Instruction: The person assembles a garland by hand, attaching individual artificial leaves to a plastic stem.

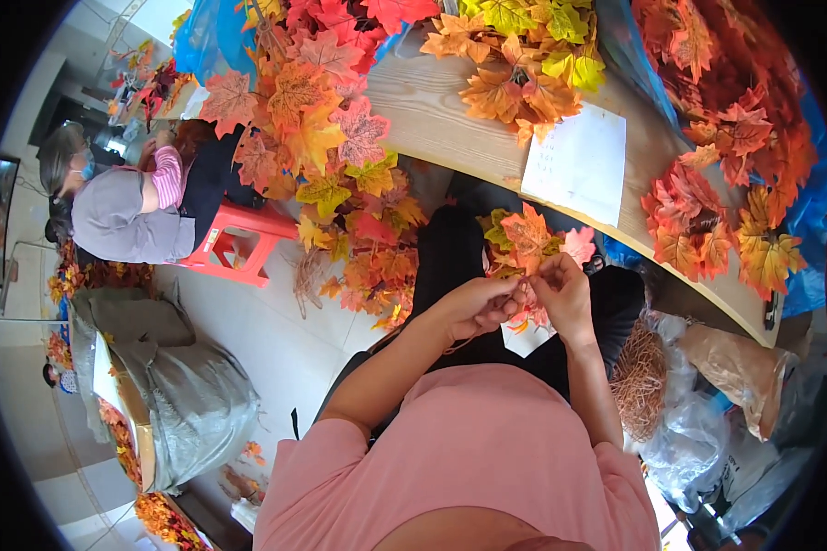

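Note:
My left hand [487, 309] and my right hand [562, 292] meet over my lap, fingers pinched together. Between them is an artificial maple leaf garland [526, 237] with orange, yellow-green and pink leaves. The leaves spread just beyond my fingertips, and a few show below them. A thin brown strand [459, 345] hangs under my left hand. The exact spot where the fingertips pinch is too small to make out. A long garland of red, orange and yellow leaves [308, 101] drapes off the table edge at my left.
On the wooden table [423, 110] ahead lie a white paper [576, 165], an orange-green leaf bunch [524, 78] and red leaf piles [744, 119]. Brown strands [640, 381] and plastic bags [689, 445] sit at right. A person [124, 207] sits near a red stool [239, 243]; a grey sack [179, 395] stands left.

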Tool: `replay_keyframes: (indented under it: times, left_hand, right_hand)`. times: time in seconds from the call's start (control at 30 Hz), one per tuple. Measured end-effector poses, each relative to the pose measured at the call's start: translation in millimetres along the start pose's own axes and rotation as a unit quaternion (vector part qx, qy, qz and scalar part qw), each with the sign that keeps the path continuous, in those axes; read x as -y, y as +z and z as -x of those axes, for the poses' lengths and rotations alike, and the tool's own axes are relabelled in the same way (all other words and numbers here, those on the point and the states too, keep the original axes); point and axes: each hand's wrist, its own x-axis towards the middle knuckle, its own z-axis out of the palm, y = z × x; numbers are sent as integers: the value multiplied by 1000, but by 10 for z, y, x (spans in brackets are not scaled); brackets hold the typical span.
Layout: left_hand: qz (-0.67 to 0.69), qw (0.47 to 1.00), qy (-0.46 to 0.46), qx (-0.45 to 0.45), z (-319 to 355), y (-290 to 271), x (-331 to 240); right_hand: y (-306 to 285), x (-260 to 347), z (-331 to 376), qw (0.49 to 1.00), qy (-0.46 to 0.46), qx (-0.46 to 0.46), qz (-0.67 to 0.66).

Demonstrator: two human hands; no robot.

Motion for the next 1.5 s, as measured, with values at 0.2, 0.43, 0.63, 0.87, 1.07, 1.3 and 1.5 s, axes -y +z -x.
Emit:
replay_keyframes:
  times: [0.2,0.43,0.63,0.87,1.07,1.3,1.5]
  left_hand:
    - [270,961,-63,-18,-177,-331,229]
    - [223,974,-42,19,-308,-46,286]
    - [236,970,-64,8,-287,-71,317]
    - [206,977,-8,-47,-182,-101,178]
    - [211,977,8,-30,-266,-145,215]
    - [206,977,-11,-48,-270,-183,207]
    - [151,988,-18,-16,-495,70,224]
  right_hand:
    - [-59,700,-319,966,-126,32,225]
    - [-81,1329,-1532,924,-260,-60,276]
    - [6,1471,-2568,897,-273,-126,324]
    - [143,1506,-2998,869,-288,-146,376]
    - [332,1571,-2664,848,-375,-151,342]
    - [-810,1175,-901,893,-232,-295,249]
    - [-2453,531,-632,827,-148,-404,363]
